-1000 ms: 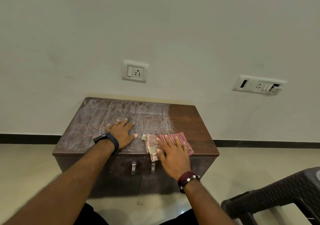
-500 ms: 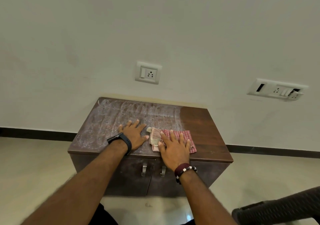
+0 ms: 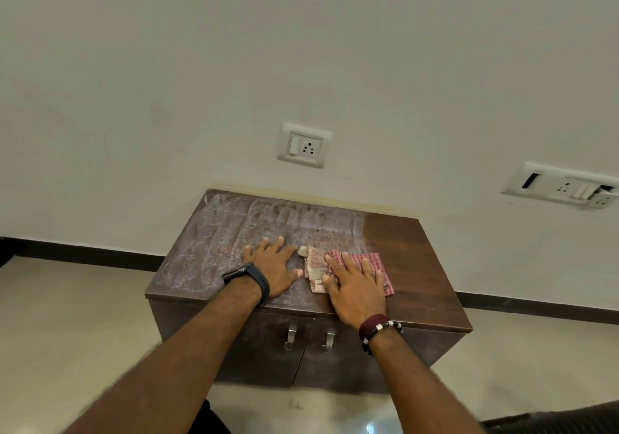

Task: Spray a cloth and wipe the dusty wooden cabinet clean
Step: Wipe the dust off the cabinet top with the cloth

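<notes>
On top of the low wooden cabinet [image 3: 412,266], both hands lie flat, palms down. Left hand [image 3: 273,271]: fingers spread, pressed on the dusty part of the top near the front edge, holding nothing. A dark watch [image 3: 249,279] sits on that wrist. Right hand [image 3: 356,288]: fingers spread and laid flat over a red-and-white checked cloth [image 3: 371,261], pressing it against the top; not pinching it. The cloth is crumpled at its left end, where a pale, soiled fold [image 3: 313,263] sticks out just beside the left thumb. A dark red bracelet with white beads [image 3: 380,328] is on the right wrist.

Surface state: left and middle of the cabinet top carry a whitish dust film with streaks [image 3: 234,232]; the right strip is bare dark-brown wood. The cloth lies across the boundary between the two, near the front edge.

Cabinet front: two doors, two metal handles [image 3: 291,335] side by side at the centre. Cabinet back stands against a pale wall [image 3: 167,65]. One socket with switch [image 3: 303,145] is above the cabinet; a wider socket plate [image 3: 562,187] is further right. Floor [image 3: 67,333] is light tile.
</notes>
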